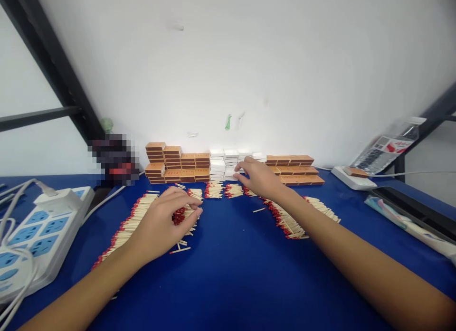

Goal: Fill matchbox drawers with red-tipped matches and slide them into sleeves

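My left hand (169, 219) hovers over a pile of red-tipped matches (180, 216) at the left, its thumb and fingers apart with nothing visible between them. Farther off, my right hand (260, 178) reaches to the stacked white matchbox trays (217, 169) against the wall; its thumb and fingertips close on the end of a white tray (230, 173) in the lower row. Small bundles of matches (234, 190) lie in front of the trays. Orange matchbox sleeves (173, 173) are stacked left of them, with more orange sleeves (295, 170) to the right, partly behind my right hand.
A long row of matches (124, 226) runs under my left forearm; another heap (288, 222) lies beside my right forearm. A power strip (46, 231) with cables stands at left. At right are a leaning bottle (388, 148), a white box (352, 179) and a plastic packet (409, 224).
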`<state>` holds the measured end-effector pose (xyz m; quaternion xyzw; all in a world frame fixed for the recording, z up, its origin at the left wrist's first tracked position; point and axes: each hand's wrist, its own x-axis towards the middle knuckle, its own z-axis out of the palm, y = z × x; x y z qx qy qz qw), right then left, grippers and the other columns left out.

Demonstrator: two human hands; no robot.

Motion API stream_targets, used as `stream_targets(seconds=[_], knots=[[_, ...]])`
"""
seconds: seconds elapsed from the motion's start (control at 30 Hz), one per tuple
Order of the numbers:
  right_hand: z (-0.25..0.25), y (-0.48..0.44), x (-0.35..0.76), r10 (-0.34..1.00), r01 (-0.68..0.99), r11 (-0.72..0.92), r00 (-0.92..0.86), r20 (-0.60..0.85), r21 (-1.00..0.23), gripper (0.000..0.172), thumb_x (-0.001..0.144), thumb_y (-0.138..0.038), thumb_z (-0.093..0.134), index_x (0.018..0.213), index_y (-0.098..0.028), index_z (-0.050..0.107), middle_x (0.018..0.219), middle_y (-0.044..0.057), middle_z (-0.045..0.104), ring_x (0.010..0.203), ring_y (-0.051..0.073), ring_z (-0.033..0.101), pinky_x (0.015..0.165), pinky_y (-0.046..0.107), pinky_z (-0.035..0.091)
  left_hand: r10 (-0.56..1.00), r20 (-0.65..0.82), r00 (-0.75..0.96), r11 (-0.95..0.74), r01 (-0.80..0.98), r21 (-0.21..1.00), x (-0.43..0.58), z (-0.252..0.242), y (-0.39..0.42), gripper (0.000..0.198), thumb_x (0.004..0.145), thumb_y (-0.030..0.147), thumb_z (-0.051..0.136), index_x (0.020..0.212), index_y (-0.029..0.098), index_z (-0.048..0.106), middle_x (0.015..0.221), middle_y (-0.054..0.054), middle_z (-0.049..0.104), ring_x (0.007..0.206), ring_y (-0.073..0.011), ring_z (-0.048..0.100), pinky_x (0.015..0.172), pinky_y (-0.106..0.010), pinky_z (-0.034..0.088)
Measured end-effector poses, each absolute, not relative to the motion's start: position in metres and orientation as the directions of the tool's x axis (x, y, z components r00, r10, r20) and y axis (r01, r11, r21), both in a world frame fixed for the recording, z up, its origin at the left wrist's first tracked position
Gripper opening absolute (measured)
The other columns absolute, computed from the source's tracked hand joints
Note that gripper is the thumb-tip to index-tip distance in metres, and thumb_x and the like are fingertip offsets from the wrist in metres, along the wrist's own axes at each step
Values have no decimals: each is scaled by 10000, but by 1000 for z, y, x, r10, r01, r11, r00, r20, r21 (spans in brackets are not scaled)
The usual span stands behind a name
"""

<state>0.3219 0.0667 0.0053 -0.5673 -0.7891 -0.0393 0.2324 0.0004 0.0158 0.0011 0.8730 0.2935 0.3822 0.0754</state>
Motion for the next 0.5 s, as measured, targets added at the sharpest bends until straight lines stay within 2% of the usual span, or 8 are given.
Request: stream_targets(seconds=[0.1, 0.3, 0.37, 0.43, 0.5], knots=[[5, 72, 327, 879, 908, 358, -249, 407, -218, 176, 1057, -273, 581, 972, -203, 719, 973, 92, 658, 854, 235, 623, 780, 354, 449, 573, 631, 522, -812, 465, 353, -1, 1, 16, 119, 1039, 274, 694, 1083, 235, 798, 988, -38, 796, 996, -218, 683, 893, -354, 559], [26, 44, 337, 877, 898, 373, -258, 405, -236, 186, 1065, -301, 574, 947, -218, 691, 948, 84, 665, 829, 232, 603, 738, 348, 418, 579, 618, 532, -810, 463, 360, -1, 0, 15, 142, 1047, 302, 684, 1081, 224, 798, 955, -49, 788, 971, -228, 681, 884, -377, 568], [33, 22, 332, 895, 871, 402, -310, 320, -282, 183, 1050, -299, 601, 919, -223, 703, 882, 67, 668, 785, 218, 587, 698, 337, 399, 586, 605, 539, -804, 480, 352, -1, 1, 13, 171, 1045, 352, 697, 1113, 230, 797, 987, -56, 789, 1006, -242, 684, 909, -398, 571], [37, -1, 320, 894, 809, 449, -406, 192, -380, 175, 1047, -302, 614, 935, -232, 729, 837, 38, 663, 740, 191, 571, 672, 321, 397, 596, 566, 569, -799, 492, 346, 0, 2, 9, 251, 1011, 441, 750, 1158, 242, 789, 1070, -70, 792, 1073, -267, 685, 971, -438, 571], [36, -19, 306, 847, 738, 505, -523, 94, -448, 135, 1020, -295, 668, 924, -239, 744, 830, 14, 656, 727, 169, 560, 669, 308, 400, 604, 497, 623, -796, 496, 346, 2, 1, 4, 440, 925, 550, 832, 1249, 258, 770, 1198, -91, 782, 1164, -305, 674, 1046, -491, 563]])
